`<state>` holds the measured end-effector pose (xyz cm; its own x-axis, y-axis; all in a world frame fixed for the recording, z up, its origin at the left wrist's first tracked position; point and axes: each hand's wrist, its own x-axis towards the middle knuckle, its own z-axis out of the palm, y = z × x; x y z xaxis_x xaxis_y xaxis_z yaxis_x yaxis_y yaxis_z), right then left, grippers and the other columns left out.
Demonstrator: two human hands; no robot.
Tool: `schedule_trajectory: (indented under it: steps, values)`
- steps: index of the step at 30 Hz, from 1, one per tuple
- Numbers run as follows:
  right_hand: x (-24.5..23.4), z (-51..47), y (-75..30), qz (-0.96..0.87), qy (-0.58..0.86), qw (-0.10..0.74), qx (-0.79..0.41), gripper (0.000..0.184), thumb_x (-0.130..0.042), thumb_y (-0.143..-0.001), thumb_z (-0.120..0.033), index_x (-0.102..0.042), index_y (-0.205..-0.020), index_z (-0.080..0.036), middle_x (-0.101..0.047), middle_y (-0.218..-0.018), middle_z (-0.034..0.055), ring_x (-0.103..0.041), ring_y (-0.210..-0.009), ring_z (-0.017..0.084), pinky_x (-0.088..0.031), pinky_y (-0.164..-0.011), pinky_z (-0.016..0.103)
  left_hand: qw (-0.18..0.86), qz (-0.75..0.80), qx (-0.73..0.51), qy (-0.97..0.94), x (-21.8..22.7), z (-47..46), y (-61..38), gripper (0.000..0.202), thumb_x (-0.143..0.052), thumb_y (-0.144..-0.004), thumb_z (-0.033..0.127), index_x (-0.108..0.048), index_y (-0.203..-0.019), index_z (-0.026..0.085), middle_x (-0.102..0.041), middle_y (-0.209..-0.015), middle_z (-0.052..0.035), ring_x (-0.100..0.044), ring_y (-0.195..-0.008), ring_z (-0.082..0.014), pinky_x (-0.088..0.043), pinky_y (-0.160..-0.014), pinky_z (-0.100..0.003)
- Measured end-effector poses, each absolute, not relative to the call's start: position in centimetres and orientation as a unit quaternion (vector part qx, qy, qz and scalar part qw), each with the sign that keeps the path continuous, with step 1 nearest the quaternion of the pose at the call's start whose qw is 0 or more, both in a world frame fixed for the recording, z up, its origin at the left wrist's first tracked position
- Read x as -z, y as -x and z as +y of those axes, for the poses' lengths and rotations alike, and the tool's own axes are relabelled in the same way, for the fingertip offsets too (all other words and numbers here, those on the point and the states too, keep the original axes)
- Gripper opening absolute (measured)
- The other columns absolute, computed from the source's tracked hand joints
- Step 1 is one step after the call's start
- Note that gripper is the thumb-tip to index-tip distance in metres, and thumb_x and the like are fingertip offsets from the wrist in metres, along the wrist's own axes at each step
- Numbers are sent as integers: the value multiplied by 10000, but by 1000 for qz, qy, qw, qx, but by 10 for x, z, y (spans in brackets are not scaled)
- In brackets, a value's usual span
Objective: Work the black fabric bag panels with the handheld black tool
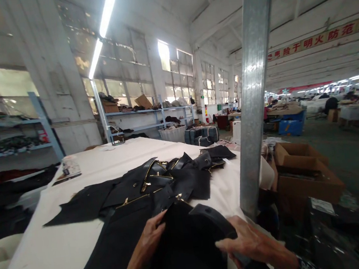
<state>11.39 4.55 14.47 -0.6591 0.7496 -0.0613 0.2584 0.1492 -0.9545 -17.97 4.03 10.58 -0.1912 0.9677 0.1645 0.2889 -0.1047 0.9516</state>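
A black garment piece (180, 248) is held up in front of me at the near edge of the table. My left hand (151, 238) pinches its left edge, fingertips against the cloth. On the right, my right hand (245, 240) is closed round a black curved band (211, 215) with a smooth, slightly shiny face, its thumb pointing left. Whether the band is joined to the garment piece is hidden in the dark cloth. Just beyond my hands lies a pile of black garment pieces (185, 181) with gold-coloured zippers (145, 183), spread across the white-covered table (65, 249).
A metal post (253, 99) rises close by my right hand, at the table's right edge. Cardboard boxes (306, 180) stand on the floor to the right. Blue shelves (137, 111) with cloth line the far wall. Dark fabric (3, 217) is heaped at the left.
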Motion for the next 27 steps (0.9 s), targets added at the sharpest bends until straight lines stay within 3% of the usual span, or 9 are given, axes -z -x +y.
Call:
schedule_trajectory:
  steps: [2, 5, 10, 16, 23, 27]
  values:
    - [-150, 43, -109, -730, 350, 219, -544, 178, -595, -790, -299, -560, -705, -146, -563, -493, -31, -513, -397, 93, -412, -388, 166, 476, 506, -538, -477, -105, 33, 176, 533, -674, -662, 299, -640, -1169, 135, -734, -1000, -87, -641, -986, -284, -450, -925, -399]
    - [-159, 37, -101, -744, 345, 216, -529, 193, -599, -786, -291, -561, -662, -147, -565, -498, -30, -518, -409, 92, -407, -399, 162, 567, 465, -540, -413, -97, 27, 170, 625, -686, -631, 272, -592, -1228, 113, -741, -997, -93, -663, -946, -259, -438, -942, -390]
    - [-160, 30, -90, -763, 303, 204, -534, 101, -589, -787, -259, -594, -790, -159, -558, -522, -43, -511, -421, 88, -409, -405, 156, 588, 439, -542, -411, -85, 20, 165, 535, -638, -647, 236, -630, -1175, 148, -757, -944, -55, -680, -889, -242, -460, -898, -377]
    - [-144, 35, -71, -754, 310, 186, -549, 175, -610, -763, -291, -568, -666, -151, -558, -522, -21, -516, -404, 96, -428, -385, 175, 620, 399, -551, -392, -81, 6, 158, 510, -651, -677, 289, -632, -1167, 150, -747, -968, -88, -677, -933, -267, -479, -885, -384]
    - [-157, 59, -60, -736, 354, 254, -519, 242, -606, -778, -388, -528, -769, -160, -552, -531, -40, -543, -432, 114, -458, -395, 199, 659, 349, -567, -349, -68, 8, 162, 507, -670, -680, 248, -625, -1172, 137, -746, -960, -106, -693, -896, -263, -506, -832, -351]
    - [-172, 49, -70, -757, 344, 222, -510, 228, -603, -788, -356, -540, -703, -154, -557, -512, -38, -532, -423, 99, -441, -403, 180, 659, 342, -564, -361, -70, 8, 168, 506, -658, -701, 253, -613, -1191, 134, -739, -996, -107, -680, -939, -264, -495, -861, -352]
